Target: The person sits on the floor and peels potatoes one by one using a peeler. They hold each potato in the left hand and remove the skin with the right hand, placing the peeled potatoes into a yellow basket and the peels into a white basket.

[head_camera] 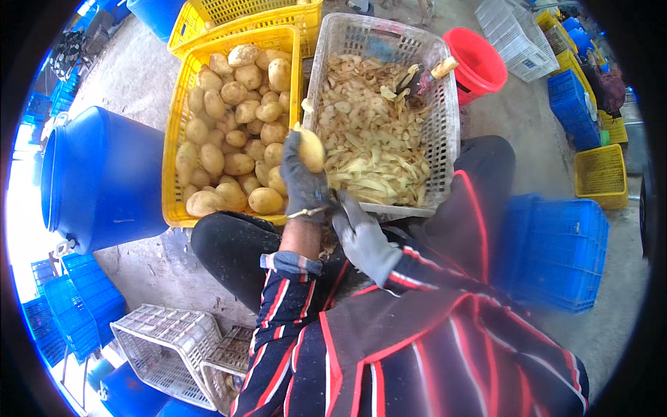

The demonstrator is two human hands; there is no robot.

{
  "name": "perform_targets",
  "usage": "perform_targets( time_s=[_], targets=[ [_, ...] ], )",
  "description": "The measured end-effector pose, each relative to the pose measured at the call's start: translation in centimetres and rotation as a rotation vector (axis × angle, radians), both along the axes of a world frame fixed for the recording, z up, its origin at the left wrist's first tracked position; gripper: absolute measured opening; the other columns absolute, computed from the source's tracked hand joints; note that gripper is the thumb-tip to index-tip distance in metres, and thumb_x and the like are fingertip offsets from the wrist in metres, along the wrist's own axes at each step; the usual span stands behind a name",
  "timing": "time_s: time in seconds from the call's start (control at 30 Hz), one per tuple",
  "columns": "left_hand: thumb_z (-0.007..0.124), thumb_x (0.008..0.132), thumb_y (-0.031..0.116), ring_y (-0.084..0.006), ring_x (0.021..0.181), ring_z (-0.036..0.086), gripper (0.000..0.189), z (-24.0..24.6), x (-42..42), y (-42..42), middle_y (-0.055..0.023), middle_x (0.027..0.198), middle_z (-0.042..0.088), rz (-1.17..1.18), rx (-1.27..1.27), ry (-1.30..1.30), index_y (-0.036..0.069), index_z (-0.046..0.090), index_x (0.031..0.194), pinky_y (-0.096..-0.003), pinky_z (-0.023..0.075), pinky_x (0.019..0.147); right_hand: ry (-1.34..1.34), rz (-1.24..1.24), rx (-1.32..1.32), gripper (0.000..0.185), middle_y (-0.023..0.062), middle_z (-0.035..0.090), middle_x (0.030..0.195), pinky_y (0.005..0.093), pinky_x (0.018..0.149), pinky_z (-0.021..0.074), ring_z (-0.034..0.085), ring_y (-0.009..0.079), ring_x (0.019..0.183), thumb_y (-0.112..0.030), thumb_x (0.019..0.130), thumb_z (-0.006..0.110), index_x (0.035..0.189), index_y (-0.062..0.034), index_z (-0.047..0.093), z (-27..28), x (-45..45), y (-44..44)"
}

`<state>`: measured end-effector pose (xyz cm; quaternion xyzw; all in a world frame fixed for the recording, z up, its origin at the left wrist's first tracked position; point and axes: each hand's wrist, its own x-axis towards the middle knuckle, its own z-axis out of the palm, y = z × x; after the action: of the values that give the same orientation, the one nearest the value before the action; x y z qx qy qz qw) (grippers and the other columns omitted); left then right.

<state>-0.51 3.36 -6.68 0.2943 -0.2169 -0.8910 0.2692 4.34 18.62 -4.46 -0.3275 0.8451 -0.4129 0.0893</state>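
Observation:
My left hand [305,177], in a dark grey glove, grips a pale yellow potato [311,149] upright where two crates meet. A cord or band circles that wrist. My right hand [363,241], in a light grey glove, has its fingertips against or close to the left wrist; whether it holds a tool is hidden. To the left, a yellow plastic crate [172,172] is filled with unpeeled potatoes [234,135]. On the right, a whitish perforated crate [452,120] contains a heap of potato peelings [372,140]. A wooden-handled tool [443,68], wrapped with pink cord, leans in that heap.
A red bucket [477,62] stands beyond the peelings crate. Large blue barrels [114,177] are at left. Blue crates [557,250] sit by my right side, and a whitish crate [167,349] lies on its side at lower left. My knees flank the two front crates.

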Motion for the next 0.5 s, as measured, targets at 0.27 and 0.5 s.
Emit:
perform_targets(
  time_s=[0.27,0.5],
  targets=[
    [0.059,0.088,0.041,-0.0243,0.102,0.059,0.041,4.0,0.3,-0.1,-0.0095,0.112,0.061,-0.177,0.183,0.244,0.01,0.056,0.116,-0.0434,0.0485,0.092,-0.159,0.097,-0.268,0.036,0.0283,0.062,0.103,0.0432,0.08,0.0505,0.063,0.0388,0.094,-0.021,0.094,0.051,0.125,-0.0029,0.053,4.3,-12.4,-4.3],
    [0.051,0.093,0.033,-0.0185,0.089,0.063,0.034,3.3,0.9,2.0,-0.0082,0.097,0.064,-0.169,-0.04,-0.018,0.005,0.058,0.11,-0.0296,0.0527,0.081,-0.162,-0.117,-0.238,0.048,0.0299,0.058,0.112,0.0446,0.086,0.0487,0.059,0.043,0.1,-0.015,0.091,0.051,0.135,0.0029,0.038,1.7,-5.9,-3.1]
  ],
)
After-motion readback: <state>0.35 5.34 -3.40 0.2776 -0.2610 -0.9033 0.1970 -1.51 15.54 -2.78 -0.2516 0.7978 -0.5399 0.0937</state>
